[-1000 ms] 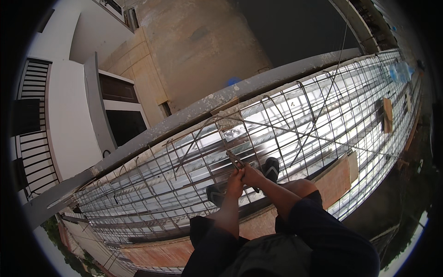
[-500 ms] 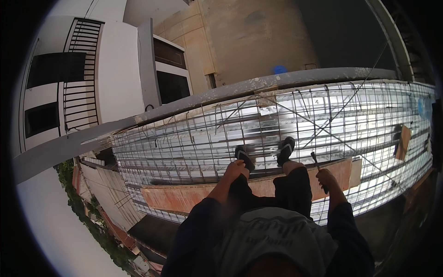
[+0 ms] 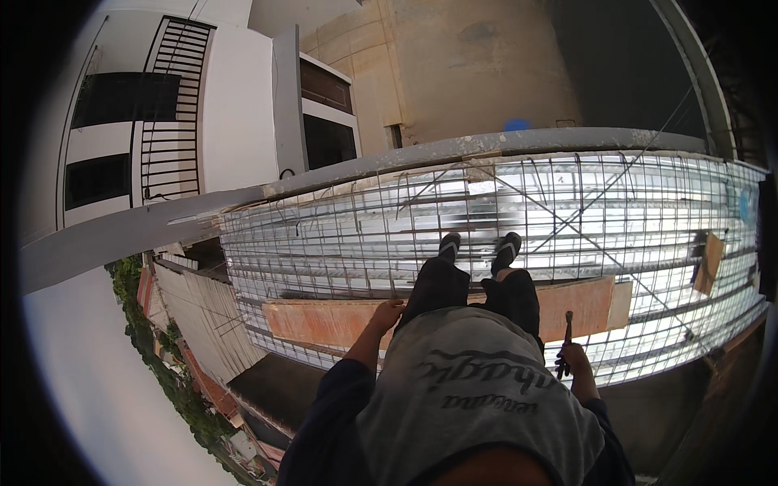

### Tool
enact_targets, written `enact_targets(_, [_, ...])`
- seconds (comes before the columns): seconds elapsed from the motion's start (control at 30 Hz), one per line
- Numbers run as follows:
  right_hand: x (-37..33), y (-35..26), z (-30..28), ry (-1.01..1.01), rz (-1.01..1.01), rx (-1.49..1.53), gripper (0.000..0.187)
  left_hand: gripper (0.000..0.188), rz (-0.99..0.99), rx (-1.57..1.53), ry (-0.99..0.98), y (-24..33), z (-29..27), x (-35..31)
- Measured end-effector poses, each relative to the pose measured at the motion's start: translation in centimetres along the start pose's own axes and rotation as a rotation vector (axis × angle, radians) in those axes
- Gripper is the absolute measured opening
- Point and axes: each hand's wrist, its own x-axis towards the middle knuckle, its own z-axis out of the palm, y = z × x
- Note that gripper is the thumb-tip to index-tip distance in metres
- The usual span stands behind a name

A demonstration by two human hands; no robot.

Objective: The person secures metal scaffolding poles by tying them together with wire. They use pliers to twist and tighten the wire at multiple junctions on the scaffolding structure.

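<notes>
My left hand (image 3: pixel 387 313) hangs beside my left thigh, over the long reddish wooden board (image 3: pixel 328 321). Its fingers look loosely bent and apart from anything, and I see nothing in them. At my right side, my right hand (image 3: pixel 576 357) is closed around a slim hand tool (image 3: pixel 569 326) with a dark grip; its head points forward, and its exact kind is too small to make out. My feet, in dark sandals (image 3: pixel 506 251), stand on a grid of steel rebar (image 3: pixel 377 219) laid over shiny ribbed metal decking.
A grey concrete ledge (image 3: pixel 381 168) borders the far side of the grid. Crossed bars lie diagonally on the mesh, and a brown wood piece (image 3: pixel 708 263) rests at the right. Beyond stand a white building (image 3: pixel 237 105) with a black railing (image 3: pixel 174 105); rooftops lie lower at left.
My body has straightened up from a bent posture. My left hand has left my lower leg and moved back to my side; the right hand, still holding the tool, has come back too.
</notes>
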Motion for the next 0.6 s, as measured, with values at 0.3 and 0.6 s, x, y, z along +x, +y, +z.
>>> enact_targets(0.3, [-4.2,-0.5,6.6,0.027,-0.054,-0.044,0.016,0.049,0.055,0.051,-0.09,8.3,-2.7,3.1])
enact_targets(0.6, [-8.9,3.3,12.0,0.082,0.126,0.122,0.028,0.047,-0.003,0.126,-0.144,8.2,-8.5,4.5])
